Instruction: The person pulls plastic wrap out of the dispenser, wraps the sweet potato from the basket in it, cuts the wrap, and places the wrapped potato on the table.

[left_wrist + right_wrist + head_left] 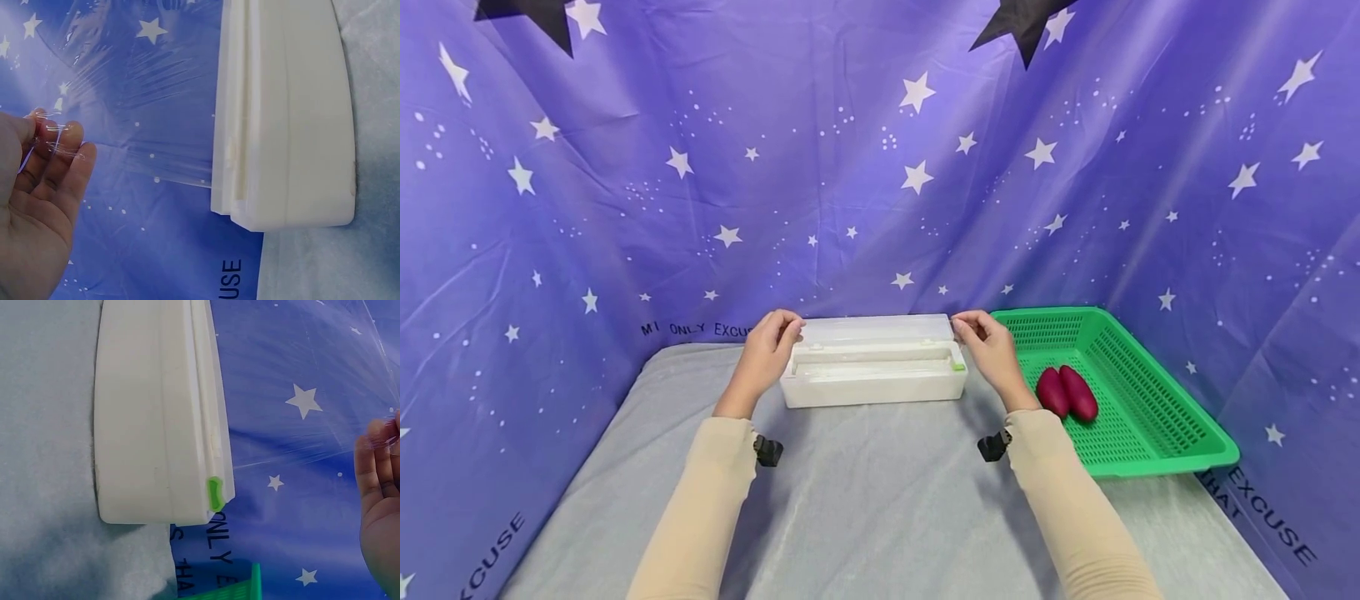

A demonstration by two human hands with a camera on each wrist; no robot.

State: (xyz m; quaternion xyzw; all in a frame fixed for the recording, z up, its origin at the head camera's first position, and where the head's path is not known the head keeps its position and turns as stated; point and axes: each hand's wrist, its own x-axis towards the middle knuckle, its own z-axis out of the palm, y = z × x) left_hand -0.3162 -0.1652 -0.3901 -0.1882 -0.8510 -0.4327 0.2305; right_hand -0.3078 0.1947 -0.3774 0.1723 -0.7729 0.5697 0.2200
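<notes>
Film (150,94) is stretching from the white dispenser (874,390) to us; our left hand (766,347) and right hand (991,347) are pinching its edge. We're probably risking wrinkles or a lopsided rip if we're tugging unevenly, lol. Green basket (1150,387) is holding two purplish-red oblong things (1078,394).

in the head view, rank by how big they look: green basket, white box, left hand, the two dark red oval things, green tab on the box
1. green basket
2. white box
3. left hand
4. left dark red oval and right dark red oval: too alike to rank
5. green tab
</notes>
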